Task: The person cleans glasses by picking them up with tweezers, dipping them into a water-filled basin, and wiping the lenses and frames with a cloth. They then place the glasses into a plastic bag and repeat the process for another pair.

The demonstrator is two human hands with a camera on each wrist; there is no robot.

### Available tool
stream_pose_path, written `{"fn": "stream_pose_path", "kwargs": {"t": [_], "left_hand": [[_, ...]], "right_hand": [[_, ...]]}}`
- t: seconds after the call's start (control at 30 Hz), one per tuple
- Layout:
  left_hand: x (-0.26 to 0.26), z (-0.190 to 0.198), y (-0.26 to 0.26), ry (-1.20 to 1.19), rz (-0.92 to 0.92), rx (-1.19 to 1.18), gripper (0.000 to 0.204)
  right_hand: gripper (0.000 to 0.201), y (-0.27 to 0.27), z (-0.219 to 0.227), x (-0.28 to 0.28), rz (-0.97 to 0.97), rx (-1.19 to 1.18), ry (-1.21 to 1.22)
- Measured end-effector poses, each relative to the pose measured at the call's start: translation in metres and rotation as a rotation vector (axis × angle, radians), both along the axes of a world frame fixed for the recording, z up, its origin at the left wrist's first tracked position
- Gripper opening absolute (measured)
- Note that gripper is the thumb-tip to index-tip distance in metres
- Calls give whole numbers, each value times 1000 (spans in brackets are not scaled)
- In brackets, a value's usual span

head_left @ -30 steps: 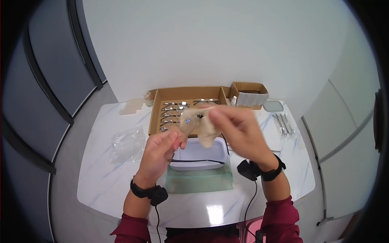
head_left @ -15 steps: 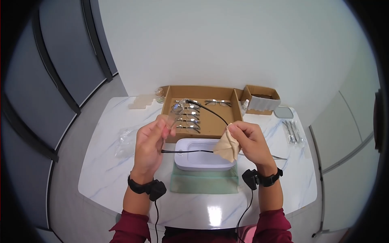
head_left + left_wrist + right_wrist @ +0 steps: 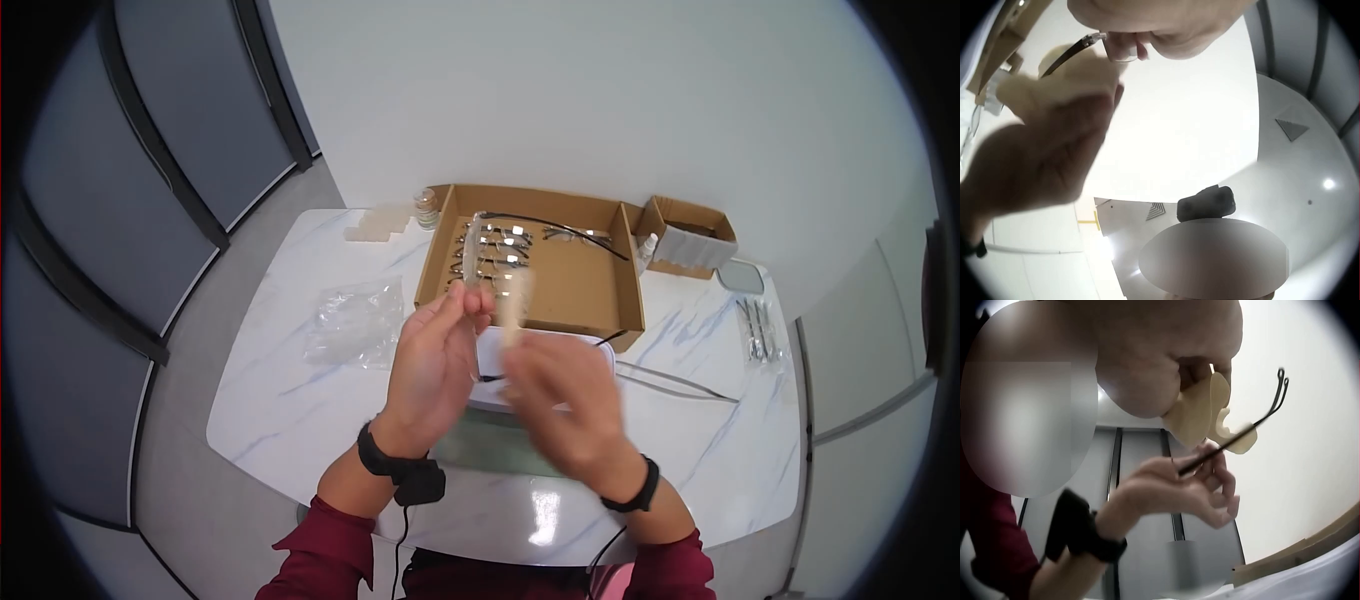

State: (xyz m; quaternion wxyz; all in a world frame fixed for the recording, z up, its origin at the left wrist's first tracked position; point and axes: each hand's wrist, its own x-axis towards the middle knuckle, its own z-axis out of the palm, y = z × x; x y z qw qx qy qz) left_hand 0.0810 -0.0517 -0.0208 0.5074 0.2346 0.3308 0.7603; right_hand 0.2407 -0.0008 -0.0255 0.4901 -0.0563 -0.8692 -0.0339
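In the head view my left hand [image 3: 435,355] pinches a pair of eyeglasses [image 3: 472,250] by the front, near a clear lens. One dark temple [image 3: 560,222] stretches away to the right above the cardboard box. A beige cloth [image 3: 515,300] is bunched in the fingers of my right hand [image 3: 570,400], blurred, close beside the left hand. In the left wrist view the cloth [image 3: 1054,87] overlaps a temple [image 3: 1072,54]. The right wrist view has the cloth [image 3: 1191,415] under the right fingers, with the temples [image 3: 1235,439] crossing in front of the left hand [image 3: 1172,490].
Several glasses [image 3: 500,240] lie inside the cardboard box [image 3: 570,310]. A white basin [image 3: 490,396] sits before it on green cloth [image 3: 490,445], with tweezers [image 3: 685,383] to the right. Farther out are a plastic bag [image 3: 355,322], a small carton [image 3: 690,235], a bottle [image 3: 648,246] and wrapped glasses [image 3: 760,332].
The right hand drew the cloth from the lens out to the temple ends on the right, then came back beside the left hand. The left hand keeps its hold; the head view has shifted.
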Motion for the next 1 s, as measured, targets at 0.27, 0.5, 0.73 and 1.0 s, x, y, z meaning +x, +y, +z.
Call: {"fn": "stream_pose_path", "kwargs": {"t": [0.27,0.5,0.73,1.0], "left_hand": [[6,6,-15,441,-56,97,36],[1,11,-14,1074,-113,580,45],[-8,15,-24,985,58,691,46],[-39,20,-22,1021,285,623,51]], "right_hand": [[15,4,-19,-2,136,-218,-210],[12,18,7,33,363,-675,-407],[22,40,-1,43,357,-1210,-539],[24,54,8,53,276,-1367,-507]]}}
